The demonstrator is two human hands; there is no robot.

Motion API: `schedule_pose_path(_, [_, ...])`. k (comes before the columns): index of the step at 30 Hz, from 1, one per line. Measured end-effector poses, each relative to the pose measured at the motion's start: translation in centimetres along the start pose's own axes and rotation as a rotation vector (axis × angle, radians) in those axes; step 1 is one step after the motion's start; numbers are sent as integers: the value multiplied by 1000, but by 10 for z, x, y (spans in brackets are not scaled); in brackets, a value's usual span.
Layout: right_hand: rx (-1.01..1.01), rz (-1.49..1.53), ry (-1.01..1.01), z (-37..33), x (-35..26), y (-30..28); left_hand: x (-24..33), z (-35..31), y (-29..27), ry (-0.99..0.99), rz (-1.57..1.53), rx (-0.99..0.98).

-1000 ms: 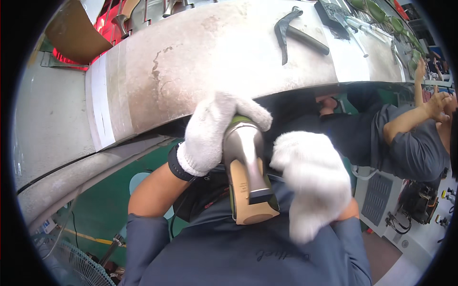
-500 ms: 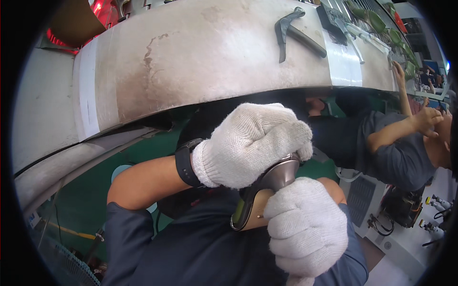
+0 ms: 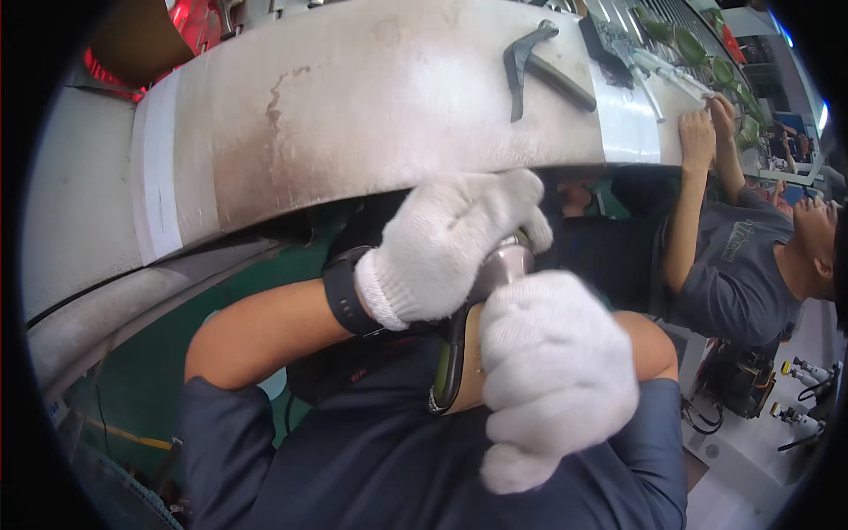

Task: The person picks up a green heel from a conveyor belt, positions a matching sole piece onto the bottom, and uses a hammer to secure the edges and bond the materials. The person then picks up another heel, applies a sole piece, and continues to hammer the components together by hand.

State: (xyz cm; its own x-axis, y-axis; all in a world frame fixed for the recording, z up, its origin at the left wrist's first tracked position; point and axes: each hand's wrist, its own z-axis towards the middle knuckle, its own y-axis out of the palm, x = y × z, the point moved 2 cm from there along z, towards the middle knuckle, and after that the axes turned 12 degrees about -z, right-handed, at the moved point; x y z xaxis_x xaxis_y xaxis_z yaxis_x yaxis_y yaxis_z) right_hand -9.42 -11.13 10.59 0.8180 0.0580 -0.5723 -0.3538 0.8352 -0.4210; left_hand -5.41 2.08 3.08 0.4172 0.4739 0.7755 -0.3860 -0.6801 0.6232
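Observation:
Both my hands wear white knit gloves and hold one hand tool below the table edge. My left hand (image 3: 446,243), with a black wristband, closes over the tool's silver metal head (image 3: 503,265). My right hand (image 3: 552,380) grips the tan handle (image 3: 459,371) of the same tool, close to my dark blue shirt. Most of the tool is hidden by the gloves. The worn grey table (image 3: 371,115) lies just beyond my hands.
A dark metal lever-shaped part (image 3: 530,66) lies on the table at the far right. White tape strips cross the table at left and right. A person in a grey shirt (image 3: 738,265) sits to my right, a hand on the table. Green floor shows below.
My left hand moved from the side of the tool to cover its head. The right hand came lower onto the handle. The tool tilted and is now mostly covered.

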Motion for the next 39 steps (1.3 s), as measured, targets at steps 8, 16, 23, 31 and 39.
schedule_pose_path(8, [-94,-720,-166,71,96,-30,103,55,-100,1072,1442,176])
schedule_pose_path(16, [524,364,771,59,164,-14,79,69,-133,913,777,252])
schedule_pose_path(23, [-405,-367,1032,65,142,-25,78,70,-135,673,579,120])
schedule_pose_path(31, [-420,-751,337,67,161,-26,69,68,-121,527,421,251])
schedule_pose_path(39, [-576,-856,216,76,160,-23,70,67,-116,676,530,316])
